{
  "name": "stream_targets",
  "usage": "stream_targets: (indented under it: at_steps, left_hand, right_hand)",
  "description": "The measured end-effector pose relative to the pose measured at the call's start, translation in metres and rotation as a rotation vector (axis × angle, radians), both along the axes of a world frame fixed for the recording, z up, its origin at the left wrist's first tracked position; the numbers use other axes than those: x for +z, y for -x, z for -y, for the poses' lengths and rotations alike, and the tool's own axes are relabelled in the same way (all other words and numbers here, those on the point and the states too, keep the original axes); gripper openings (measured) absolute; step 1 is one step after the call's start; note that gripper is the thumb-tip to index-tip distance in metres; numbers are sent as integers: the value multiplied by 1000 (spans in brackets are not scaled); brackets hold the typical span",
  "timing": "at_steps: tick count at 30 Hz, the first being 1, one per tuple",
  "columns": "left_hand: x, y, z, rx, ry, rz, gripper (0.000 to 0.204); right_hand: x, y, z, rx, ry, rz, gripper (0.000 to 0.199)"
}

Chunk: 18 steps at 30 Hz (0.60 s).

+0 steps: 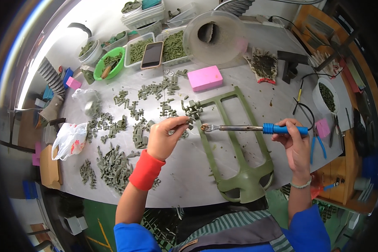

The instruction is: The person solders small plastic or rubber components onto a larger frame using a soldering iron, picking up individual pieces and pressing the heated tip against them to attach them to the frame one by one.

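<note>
Right hand [296,140] grips the iron [256,128], tip level; left hand [166,136] pinches a clip [190,124] up to it, frame centre.

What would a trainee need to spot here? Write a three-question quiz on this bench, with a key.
1. True or false: the right hand holds a blue-handled tool whose metal tip points toward the left hand.
2. What lies on top of the trays of green parts? A) a phone B) a glove C) pliers
3. Fill in: the left wrist wears a ____ wristband.

Key:
1. True; the tip sits close to the small part pinched in the left fingers, above the green plastic frame.
2. A, the phone.
3. Red.
</note>
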State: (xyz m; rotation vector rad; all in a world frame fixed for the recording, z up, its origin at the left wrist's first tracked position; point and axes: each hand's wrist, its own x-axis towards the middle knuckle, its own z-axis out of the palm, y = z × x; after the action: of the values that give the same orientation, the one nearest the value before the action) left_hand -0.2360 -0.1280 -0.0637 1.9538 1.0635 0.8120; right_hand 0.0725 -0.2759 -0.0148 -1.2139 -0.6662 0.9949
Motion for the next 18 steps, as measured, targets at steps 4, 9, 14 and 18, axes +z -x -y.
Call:
stream_targets:
  at_steps: [4,9,14,18]
  left_hand:
    - [4,-22,-6,16,-277,-143,17]
    - [-1,-29,-13,4,-429,-229,12]
    - [-7,-34,-16,-33,-496,-307,12]
    - [-6,-34,-16,-42,-500,-366,14]
  right_hand:
    - [-9,1,-3,6,-13,-31,22]
    - [-23,1,-8,40,-35,-74,23]
    - [-30,3,-12,45,-50,-105,22]
    - [-34,3,-13,59,-60,-111,22]
